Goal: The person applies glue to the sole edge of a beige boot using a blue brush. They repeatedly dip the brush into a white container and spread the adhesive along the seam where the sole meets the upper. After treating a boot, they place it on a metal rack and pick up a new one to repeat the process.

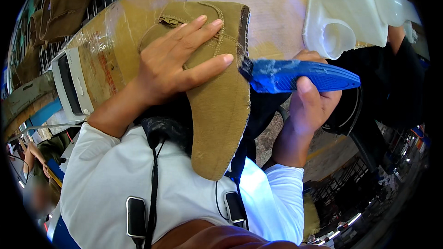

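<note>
A tan boot upper, with stitched seams and a short zipper near its top, lies partly on the cardboard-covered table and reaches over its near edge toward me. My left hand rests on it with fingers spread, pressing it from above. In my right hand is a blue-handled brush, held between thumb and fingers. Its dark, clumped bristles meet the upper's right edge, just right of my left thumb. Whitish dried residue coats part of the handle.
A translucent white plastic container with a round opening stands at the table's far right. More tan boot uppers sit on a wire rack at the far left. A grey-white box-shaped device is by the table's left edge. Another person's arm shows at lower left.
</note>
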Demonstrator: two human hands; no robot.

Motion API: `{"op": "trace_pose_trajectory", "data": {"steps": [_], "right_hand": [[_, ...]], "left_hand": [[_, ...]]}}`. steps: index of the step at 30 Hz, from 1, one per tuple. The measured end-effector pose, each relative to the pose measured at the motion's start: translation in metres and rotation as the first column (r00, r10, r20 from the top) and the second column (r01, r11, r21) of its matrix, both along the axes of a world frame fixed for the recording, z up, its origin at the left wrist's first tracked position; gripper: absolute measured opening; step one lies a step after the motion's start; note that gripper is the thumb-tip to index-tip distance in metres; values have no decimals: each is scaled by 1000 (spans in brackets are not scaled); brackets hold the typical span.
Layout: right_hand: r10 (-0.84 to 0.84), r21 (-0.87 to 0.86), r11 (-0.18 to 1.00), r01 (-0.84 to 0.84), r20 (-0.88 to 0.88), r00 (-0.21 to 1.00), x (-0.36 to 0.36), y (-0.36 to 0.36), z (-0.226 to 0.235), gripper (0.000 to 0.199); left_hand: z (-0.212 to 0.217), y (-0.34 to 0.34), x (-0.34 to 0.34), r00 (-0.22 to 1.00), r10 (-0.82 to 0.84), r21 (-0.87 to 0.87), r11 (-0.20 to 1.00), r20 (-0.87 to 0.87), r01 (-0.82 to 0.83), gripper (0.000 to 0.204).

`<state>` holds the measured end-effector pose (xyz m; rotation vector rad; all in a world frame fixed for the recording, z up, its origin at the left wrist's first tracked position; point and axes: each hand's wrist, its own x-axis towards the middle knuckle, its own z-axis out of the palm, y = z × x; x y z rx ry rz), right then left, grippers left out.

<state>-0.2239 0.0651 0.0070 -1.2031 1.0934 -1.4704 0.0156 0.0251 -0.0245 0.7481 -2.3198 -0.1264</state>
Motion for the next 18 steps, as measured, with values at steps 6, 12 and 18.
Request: {"op": "trace_pose_trajectory", "data": {"steps": [6,12,18], "right_hand": [[-30,61,998,33,-39,999,-2,6,3,27],[-499,-110,862,495,-18,866,-43,-2,2,19],[-553,-247,773,584,-714,430,-109,-27,-5,23]], "left_hand": [[0,0,-1,1000,10,1,1000,-13,-10,34],[1,-3,-1,1000,-12,64,998,-11,13,40],[7,-4,-7,996,-53,81,995,-69,58,49]]}}
